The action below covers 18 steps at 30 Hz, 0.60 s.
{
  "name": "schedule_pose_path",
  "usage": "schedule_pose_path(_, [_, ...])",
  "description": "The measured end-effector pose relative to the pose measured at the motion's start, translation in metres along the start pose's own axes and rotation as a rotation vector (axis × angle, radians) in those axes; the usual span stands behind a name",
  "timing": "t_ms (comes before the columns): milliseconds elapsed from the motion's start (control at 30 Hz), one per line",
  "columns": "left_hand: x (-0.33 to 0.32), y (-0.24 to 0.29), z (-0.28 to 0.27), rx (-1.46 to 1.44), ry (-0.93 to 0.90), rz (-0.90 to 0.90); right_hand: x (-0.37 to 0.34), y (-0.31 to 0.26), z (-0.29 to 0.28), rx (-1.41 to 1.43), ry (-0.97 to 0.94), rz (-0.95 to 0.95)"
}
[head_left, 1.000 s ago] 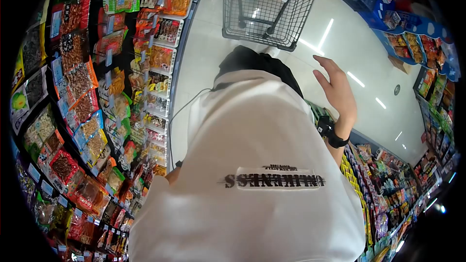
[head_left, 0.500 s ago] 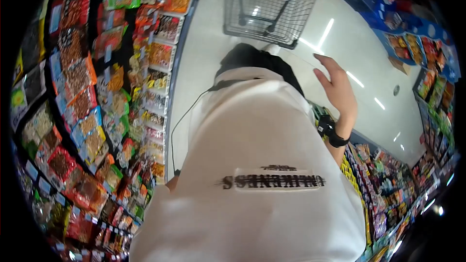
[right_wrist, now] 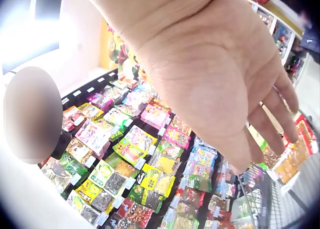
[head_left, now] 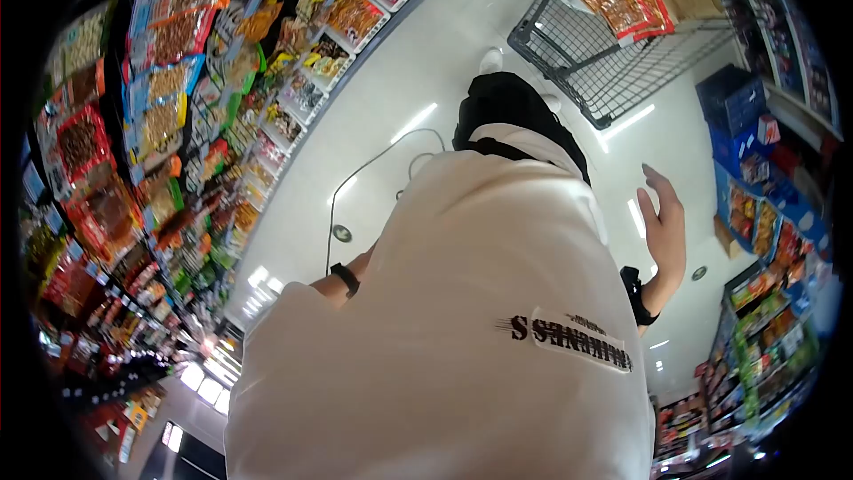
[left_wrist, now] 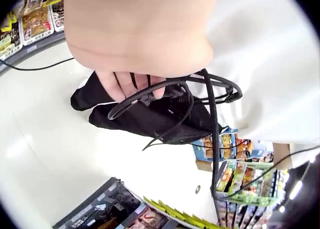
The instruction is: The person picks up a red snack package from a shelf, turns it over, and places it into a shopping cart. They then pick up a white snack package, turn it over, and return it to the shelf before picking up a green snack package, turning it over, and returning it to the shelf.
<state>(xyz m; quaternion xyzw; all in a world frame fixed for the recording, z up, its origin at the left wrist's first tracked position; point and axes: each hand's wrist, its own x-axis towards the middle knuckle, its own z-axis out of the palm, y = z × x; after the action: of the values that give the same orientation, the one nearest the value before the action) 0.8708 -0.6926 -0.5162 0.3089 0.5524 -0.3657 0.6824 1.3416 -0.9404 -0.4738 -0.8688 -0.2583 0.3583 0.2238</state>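
The right hand (head_left: 665,236) hangs empty near the shopping cart (head_left: 613,80), fingers loosely open, while I can't tell whether the left hand's (left_wrist: 131,81) bent fingers hold the black cord (left_wrist: 214,134).

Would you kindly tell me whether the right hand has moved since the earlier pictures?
Yes: in the head view, the right hand has moved toward the floor drain at right; the gap between them has narrowed.
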Motion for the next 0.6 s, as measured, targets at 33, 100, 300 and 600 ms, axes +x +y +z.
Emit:
schedule_pose_path(33, [0.007, 0.000, 0.004, -0.035, -0.023, 0.015, 0.003, -0.001, -0.002, -0.019, -0.021, -0.001])
schedule_pose_path(100, [0.021, 0.000, 0.013, -0.100, -0.062, 0.036, 0.006, -0.001, -0.006, -0.063, -0.065, 0.002])
schedule_pose_path(300, [0.109, 0.004, 0.000, 0.064, 0.100, 0.119, 0.026, -0.018, -0.015, -0.173, -0.203, -0.038])
schedule_pose_path(600, [0.149, 0.002, 0.015, -0.882, -0.165, 0.214, 0.057, -0.049, -0.028, -0.307, -0.286, -0.132])
